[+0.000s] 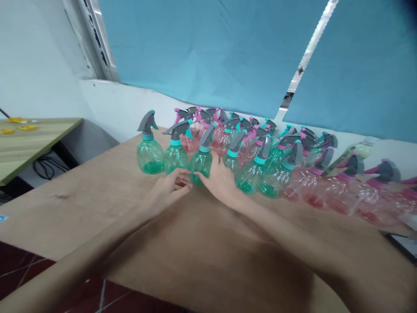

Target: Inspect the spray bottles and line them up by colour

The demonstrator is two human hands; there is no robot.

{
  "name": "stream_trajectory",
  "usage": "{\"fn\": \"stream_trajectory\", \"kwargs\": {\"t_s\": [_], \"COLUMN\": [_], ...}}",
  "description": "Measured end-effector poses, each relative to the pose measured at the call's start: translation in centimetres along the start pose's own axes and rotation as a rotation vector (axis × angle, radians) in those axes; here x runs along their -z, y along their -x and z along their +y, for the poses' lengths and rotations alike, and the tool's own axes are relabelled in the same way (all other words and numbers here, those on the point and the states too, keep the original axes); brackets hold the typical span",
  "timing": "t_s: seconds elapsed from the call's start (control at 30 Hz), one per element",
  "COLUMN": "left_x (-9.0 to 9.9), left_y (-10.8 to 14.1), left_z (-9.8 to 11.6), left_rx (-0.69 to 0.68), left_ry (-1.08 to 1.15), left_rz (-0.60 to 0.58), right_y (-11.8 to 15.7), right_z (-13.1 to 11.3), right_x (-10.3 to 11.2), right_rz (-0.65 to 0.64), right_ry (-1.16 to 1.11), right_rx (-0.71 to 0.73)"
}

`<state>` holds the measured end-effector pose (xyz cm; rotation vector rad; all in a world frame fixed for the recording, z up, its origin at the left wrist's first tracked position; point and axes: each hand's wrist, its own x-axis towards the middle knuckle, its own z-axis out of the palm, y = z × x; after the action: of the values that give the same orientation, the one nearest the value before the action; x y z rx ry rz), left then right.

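A green see-through spray bottle with a grey trigger head stands upright between my hands. My right hand is around its right side, the thumb across the front and the fingers reaching behind. At its lower left is my left hand, fingers apart and curved, with nothing gripped; whether its fingertips touch the bottle I cannot tell. Another green spray bottle stands just behind my left hand, and a further green one is at the row's left end. Beside my right hand, a green bottle is partly hidden.
More green bottles and pink bottles continue the row rightward, with several more behind. A dark-edged flat object lies on the wooden table at right. Another table with yellow pieces stands left. Blue sheeting covers the back.
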<state>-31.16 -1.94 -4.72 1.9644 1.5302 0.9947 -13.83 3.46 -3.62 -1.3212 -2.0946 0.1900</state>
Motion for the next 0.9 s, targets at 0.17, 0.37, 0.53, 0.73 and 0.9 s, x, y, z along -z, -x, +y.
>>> {"fn": "stream_trajectory", "kwargs": {"t_s": [0.17, 0.37, 0.53, 0.73, 0.9], "left_x": [-1.0, -3.0, -4.0, -4.3, -3.9], "left_y": [-0.5, -1.5, -1.6, -1.2, -0.8], "left_z": [1.2, 1.7, 2.4, 3.1, 4.1], "left_rx": [0.005, 0.010, 0.002, 0.024, 0.069], "left_ry": [-0.024, 0.005, 0.037, 0.051, 0.059], "left_rz": [-0.055, -0.129, -0.183, -0.189, -0.180], "right_y": [3.0, 4.0, 1.8, -0.1, -0.4], "right_z": [2.4, 5.5, 5.3, 4.9, 4.8], "right_x": [3.2, 5.7, 4.9, 3.8, 3.9], "right_rz": [0.030, 0.095, 0.086, 0.045, 0.020], "right_ry": [-0.010, 0.001, -0.007, 0.045, 0.124], "right_rx": [0.099, 0.022, -0.023, -0.125, -0.167]}}
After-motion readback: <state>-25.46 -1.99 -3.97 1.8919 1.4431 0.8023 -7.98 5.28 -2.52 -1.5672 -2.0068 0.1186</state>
